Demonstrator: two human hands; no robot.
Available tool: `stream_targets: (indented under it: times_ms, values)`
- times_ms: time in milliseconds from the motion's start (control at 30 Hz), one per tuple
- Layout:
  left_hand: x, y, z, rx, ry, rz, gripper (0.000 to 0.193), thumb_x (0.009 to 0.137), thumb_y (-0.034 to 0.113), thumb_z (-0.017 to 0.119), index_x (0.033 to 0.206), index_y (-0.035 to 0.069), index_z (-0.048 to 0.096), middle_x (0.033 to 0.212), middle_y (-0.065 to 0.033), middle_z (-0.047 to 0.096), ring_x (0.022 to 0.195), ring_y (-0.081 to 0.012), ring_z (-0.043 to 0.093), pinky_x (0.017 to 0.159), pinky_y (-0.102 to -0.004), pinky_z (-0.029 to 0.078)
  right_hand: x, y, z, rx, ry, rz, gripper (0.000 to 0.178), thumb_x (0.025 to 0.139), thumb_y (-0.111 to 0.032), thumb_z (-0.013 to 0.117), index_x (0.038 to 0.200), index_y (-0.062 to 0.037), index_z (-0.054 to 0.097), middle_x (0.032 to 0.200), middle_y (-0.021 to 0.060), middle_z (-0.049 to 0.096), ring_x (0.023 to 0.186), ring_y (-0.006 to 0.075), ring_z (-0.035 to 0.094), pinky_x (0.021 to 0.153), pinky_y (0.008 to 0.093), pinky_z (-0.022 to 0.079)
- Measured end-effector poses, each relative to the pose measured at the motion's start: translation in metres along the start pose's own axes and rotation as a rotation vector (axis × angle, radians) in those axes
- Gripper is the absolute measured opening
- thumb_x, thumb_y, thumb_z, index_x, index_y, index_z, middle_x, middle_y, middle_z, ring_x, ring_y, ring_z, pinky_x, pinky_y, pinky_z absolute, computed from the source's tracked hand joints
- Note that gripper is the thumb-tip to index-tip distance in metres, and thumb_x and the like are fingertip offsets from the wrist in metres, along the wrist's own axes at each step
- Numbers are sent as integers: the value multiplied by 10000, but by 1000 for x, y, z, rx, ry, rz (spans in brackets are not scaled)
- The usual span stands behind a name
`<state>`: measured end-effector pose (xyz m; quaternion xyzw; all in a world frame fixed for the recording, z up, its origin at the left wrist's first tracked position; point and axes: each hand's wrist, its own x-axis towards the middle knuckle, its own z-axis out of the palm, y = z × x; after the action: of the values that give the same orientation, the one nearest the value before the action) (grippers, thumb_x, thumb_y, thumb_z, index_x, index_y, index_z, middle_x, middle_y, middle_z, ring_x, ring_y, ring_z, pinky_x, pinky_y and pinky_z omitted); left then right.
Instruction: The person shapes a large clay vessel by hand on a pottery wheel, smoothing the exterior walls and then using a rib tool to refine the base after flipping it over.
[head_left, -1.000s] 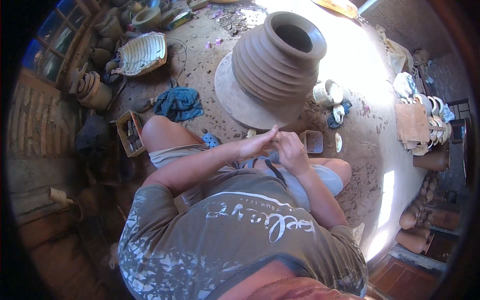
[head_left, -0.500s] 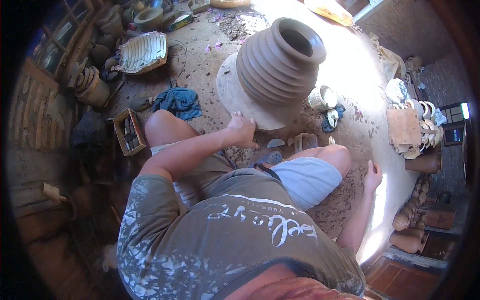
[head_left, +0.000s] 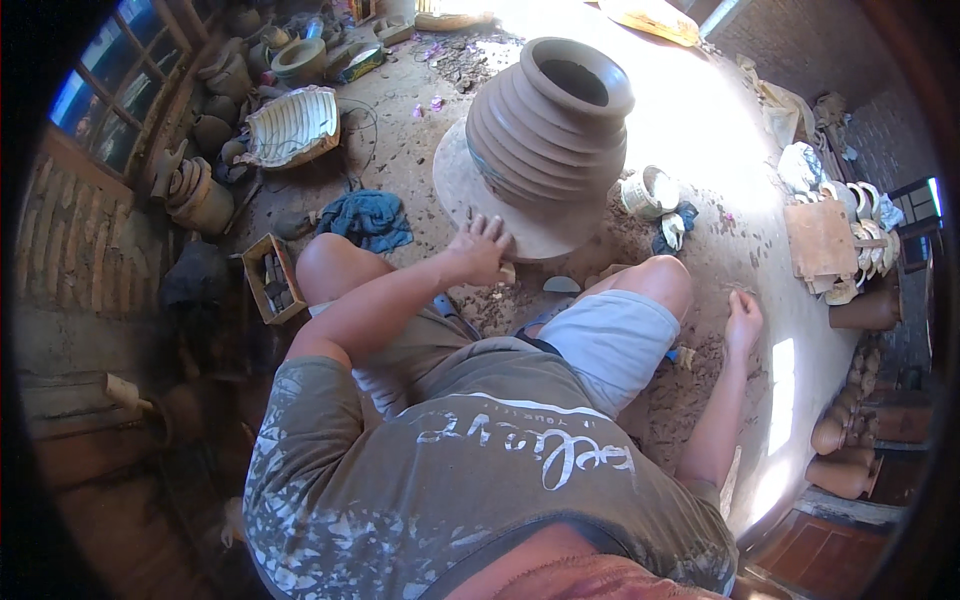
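Observation:
A tall grey-brown clay pot [head_left: 545, 140] with ridged walls and a wide round mouth stands on a round pale wheel disc [head_left: 550, 238] in front of me. My left hand [head_left: 480, 248] rests on the disc's near-left edge, fingers spread and holding nothing. Out to the right of my knee, my right hand [head_left: 742, 320] is held above the floor with its fingers curled together. Whatever may be between those fingertips is too small to make out. A pale half-round piece [head_left: 561, 285] lies on the floor just below the disc.
A crumpled blue cloth [head_left: 368, 220] and a wooden box of tools [head_left: 272, 278] lie left of my knee. Right of the pot is a clay-smeared bucket [head_left: 650, 192]. A ribbed curved shell [head_left: 293, 127] lies at far left; clay pots [head_left: 845, 472] line the right side.
My left hand has shifted slightly up the disc's edge and its fingers have spread. My right hand has risen a little and its fingers are drawn together. The view has tilted slightly.

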<state>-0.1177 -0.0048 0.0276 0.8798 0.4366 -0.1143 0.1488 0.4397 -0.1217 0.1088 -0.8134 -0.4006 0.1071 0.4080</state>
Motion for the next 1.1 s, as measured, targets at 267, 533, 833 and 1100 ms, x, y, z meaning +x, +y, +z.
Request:
stream_targets:
  times_ms: [267, 533, 833, 1100]
  values:
    - [11, -76, -18, 176, -22, -671, 920, 1042, 750, 364, 1704, 118, 272, 1763, -218, 225, 1639, -391, 189, 1258, -679, 205, 20, -140, 119, 328, -331, -173, 395, 1014, -255, 736, 1284, 33, 725, 1232, 139, 746, 1132, 212, 688, 988, 350, 532]
    - [54, -141, -89, -1524, 315, -720, 926, 1063, 762, 291, 1692, 82, 296, 1689, -235, 376, 1566, -434, 339, 1266, -596, 260, 40, -198, 249, 788, -736, 584, 897, 1003, -696, 568, 1631, -87, 367, 1567, 190, 389, 1476, 442, 340, 1159, 775, 282]
    - [98, -108, -105, -2211, 531, -211, 770, 1070, 724, 300, 1558, 176, 534, 1553, -90, 595, 1426, -294, 556, 1204, -571, 402, 35, -243, 284, 1075, -914, 639, 806, 1049, -663, 509, 1578, -56, 475, 1603, 172, 506, 1477, 340, 471, 1265, 536, 323]
    - [91, -97, -137, -2280, 524, -295, 636, 1117, 584, 331, 1492, 143, 594, 1457, -108, 663, 1337, -296, 621, 1150, -520, 476, 56, -234, 315, 1226, -956, 485, 549, 1129, -430, 431, 1495, -43, 565, 1472, 151, 630, 1328, 273, 621, 1120, 427, 519]
